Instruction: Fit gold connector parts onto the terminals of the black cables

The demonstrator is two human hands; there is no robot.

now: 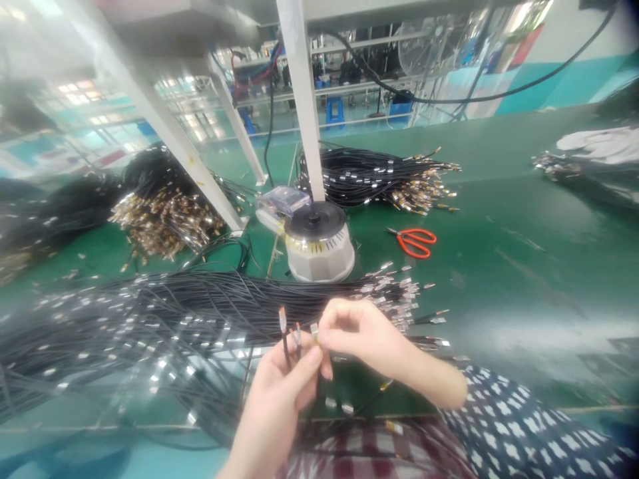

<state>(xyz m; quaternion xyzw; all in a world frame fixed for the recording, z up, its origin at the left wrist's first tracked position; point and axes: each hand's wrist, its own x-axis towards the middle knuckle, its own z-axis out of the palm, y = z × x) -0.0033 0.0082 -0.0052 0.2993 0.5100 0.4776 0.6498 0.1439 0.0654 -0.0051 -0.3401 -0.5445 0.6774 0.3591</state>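
Note:
My left hand (279,392) is closed around a few thin black cables (285,339) that stand upright, their stripped copper tips showing above my thumb. My right hand (357,336) pinches a small silver metal sleeve (314,330) at the tip of one of these cables, right beside my left thumb. Both hands hover over a big bundle of black cables with silver sleeves (200,306) lying across the green table (499,266). A few loose sleeves (337,404) lie near the table's front edge.
A round white and black device (319,243) stands behind the hands, against a white post (304,100). Orange-handled scissors (414,241) lie to its right. More cable bundles with gold connectors lie at back left (160,219) and back centre (389,176). A grey heap (594,159) sits far right.

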